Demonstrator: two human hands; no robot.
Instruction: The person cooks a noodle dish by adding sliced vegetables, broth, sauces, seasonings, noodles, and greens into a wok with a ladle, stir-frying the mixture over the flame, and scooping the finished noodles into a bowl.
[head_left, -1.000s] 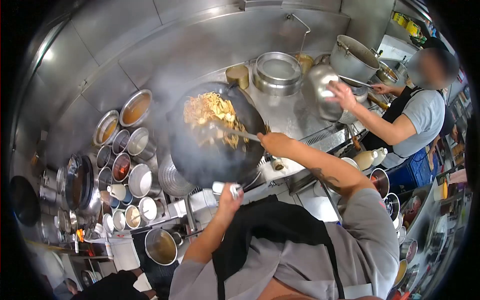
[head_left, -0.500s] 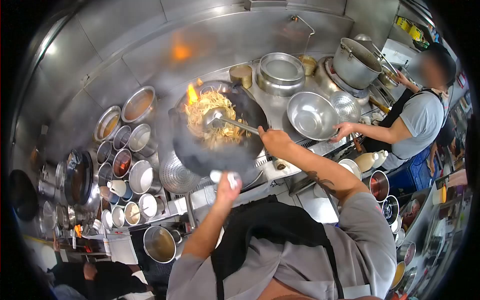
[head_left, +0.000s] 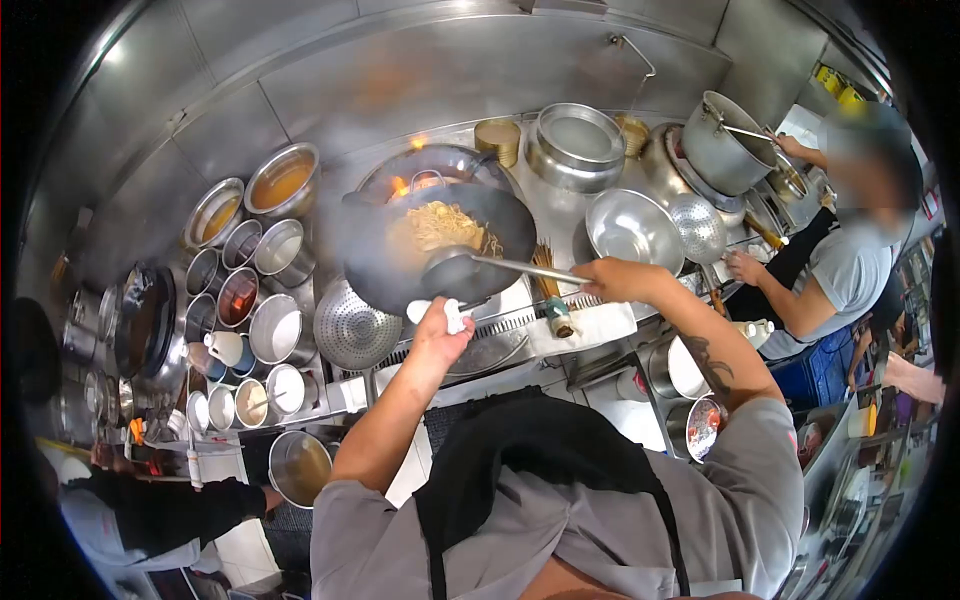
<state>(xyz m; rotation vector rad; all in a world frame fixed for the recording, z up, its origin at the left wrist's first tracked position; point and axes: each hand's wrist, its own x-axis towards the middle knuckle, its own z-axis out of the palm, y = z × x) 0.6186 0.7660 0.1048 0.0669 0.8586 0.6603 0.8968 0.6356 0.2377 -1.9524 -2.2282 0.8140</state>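
Observation:
My left hand (head_left: 445, 338) is closed on a folded white cloth (head_left: 452, 316) at the near edge of the black wok (head_left: 385, 278). The wok is tipped up off its burner, and its far side hides part of the burner ring. A heap of noodles (head_left: 440, 228) lies inside it under steam. My right hand (head_left: 622, 280) grips the handle of a metal ladle (head_left: 520, 266). The ladle's bowl is low in the near part of the wok, beside the noodles.
Flames (head_left: 400, 186) rise behind the wok. A perforated strainer (head_left: 356, 325) and several seasoning containers stand left. A bamboo brush (head_left: 550, 290) lies by the ladle handle. A metal bowl (head_left: 632, 228) is at right, near a co-worker (head_left: 830, 270). Another person (head_left: 150, 520) is lower left.
The wok has lifted and tilted off the burner, and the noodles have gathered together. My right hand has moved right, drawing the ladle off the noodles. The co-worker's hand has left the metal bowl.

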